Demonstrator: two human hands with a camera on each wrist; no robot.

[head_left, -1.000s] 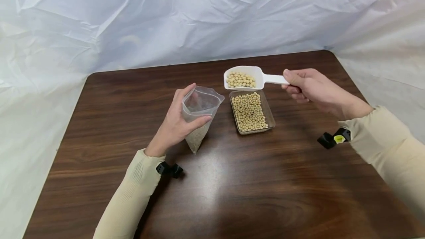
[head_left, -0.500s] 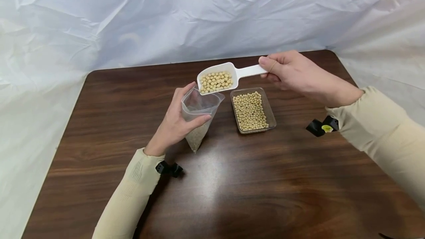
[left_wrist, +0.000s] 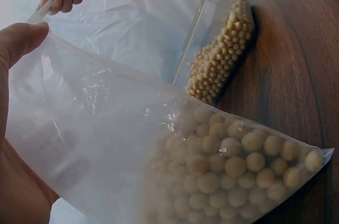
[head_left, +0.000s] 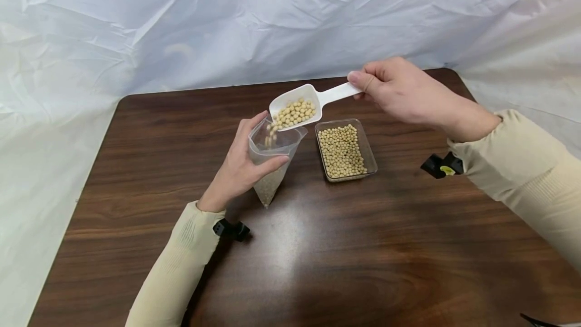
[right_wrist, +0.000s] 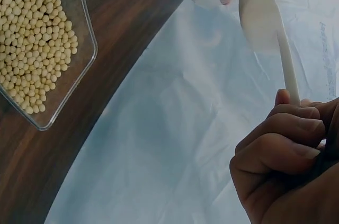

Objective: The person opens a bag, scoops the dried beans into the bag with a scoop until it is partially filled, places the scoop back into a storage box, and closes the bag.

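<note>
My left hand grips a clear zip bag upright on the table, its mouth held wide; pale soybeans fill its lower part. My right hand holds the handle of a white plastic scoop, tilted down over the bag's mouth. Soybeans are spilling from the scoop's lip into the bag. In the right wrist view my curled fingers wrap the scoop's handle. A clear rectangular tray of soybeans sits just right of the bag.
The dark wooden table is backed and flanked by white crumpled sheeting. Black wrist camera mounts show at my left sleeve and right sleeve.
My right hand carried the loaded scoop from above the tray leftward to the bag's mouth and tipped it; beans now fall into the bag. The left hand stayed still.
</note>
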